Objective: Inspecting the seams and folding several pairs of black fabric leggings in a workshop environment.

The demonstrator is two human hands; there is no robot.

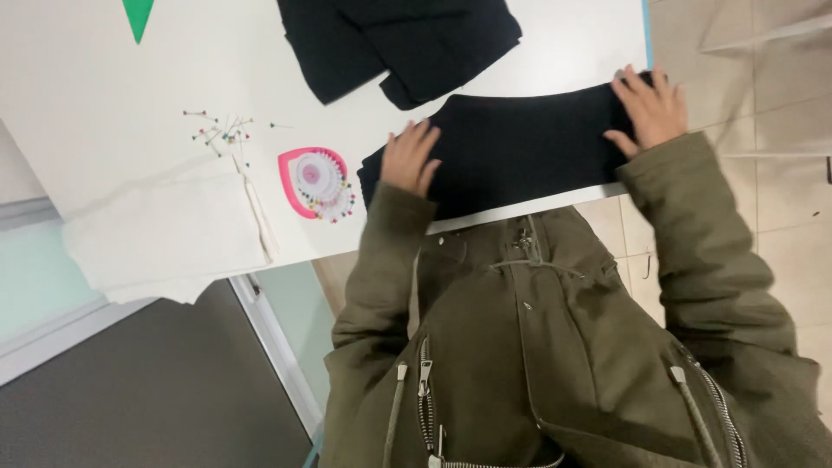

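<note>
A piece of black fabric [520, 147] lies flat along the near edge of the white table [104, 95]. My left hand [410, 159] rests palm down on its left end, fingers together and spread flat. My right hand [650, 108] presses flat on its right end, near the table's right edge. Neither hand grips anything. Both arms wear olive green jacket sleeves.
A second bundle of black fabric [399, 43] lies farther back on the table. A pink round pin wheel [316, 182] sits left of my left hand, with loose coloured pins [221, 132] beyond it. Folded white fabric [169, 230] hangs at the left edge. A green triangle [138, 17] lies at the far side.
</note>
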